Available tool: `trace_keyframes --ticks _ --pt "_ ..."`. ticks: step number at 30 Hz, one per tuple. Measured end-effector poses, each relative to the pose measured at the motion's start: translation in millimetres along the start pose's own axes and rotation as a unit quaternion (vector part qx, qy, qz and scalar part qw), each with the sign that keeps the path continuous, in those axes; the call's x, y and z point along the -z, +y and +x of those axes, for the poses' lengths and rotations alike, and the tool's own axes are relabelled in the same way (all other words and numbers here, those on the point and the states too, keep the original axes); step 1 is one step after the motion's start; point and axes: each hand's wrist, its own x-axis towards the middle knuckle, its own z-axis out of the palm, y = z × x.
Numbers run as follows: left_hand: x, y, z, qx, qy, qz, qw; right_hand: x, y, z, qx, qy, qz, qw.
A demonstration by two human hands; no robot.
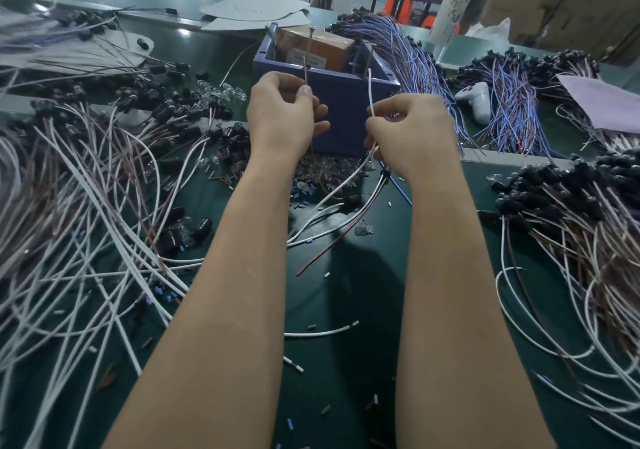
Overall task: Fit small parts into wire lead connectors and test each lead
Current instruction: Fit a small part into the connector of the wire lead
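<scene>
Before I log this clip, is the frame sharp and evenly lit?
Head view: left hand pinching brown wire and right hand pinching white wire sharp; wire pile at left edge smeared; glare spot on far table; soft shadow on green mat between forearms; edges bowed.

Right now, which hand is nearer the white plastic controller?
Right. The right hand sits just left of the white plastic controller; the left hand is farther left.

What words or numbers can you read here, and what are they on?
No text can be read.
Too blurred: printed lines on the white label of the orange box in the blue bin.
Too blurred: dark marks on the white bag at the far right.
</scene>
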Motion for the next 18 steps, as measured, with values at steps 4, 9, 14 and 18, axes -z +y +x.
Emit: trace_keyframes --ticks 4,9,14,18 --pt "0.1 0.3 -0.6 -0.002 -0.002 0.002 1.0 -1.3 0.3 0.1 0.011 -0.011 0.004 1.0" --pt "-0.4 1.0 -1.7 -0.002 -0.003 0.007 1.0 -4.7 2.5 2.3 0.038 -0.009 0.002 0.999" --pt "-0.3 1.2 -2.4 -0.002 -0.002 0.016 1.0 -10.1 8.0 4.5 0.035 0.013 0.006 0.999" --pt "-0.3 1.0 -2.8 -0.003 -0.004 0.018 1.0 -12.8 10.9 5.4 0.036 0.017 -0.013 0.999"
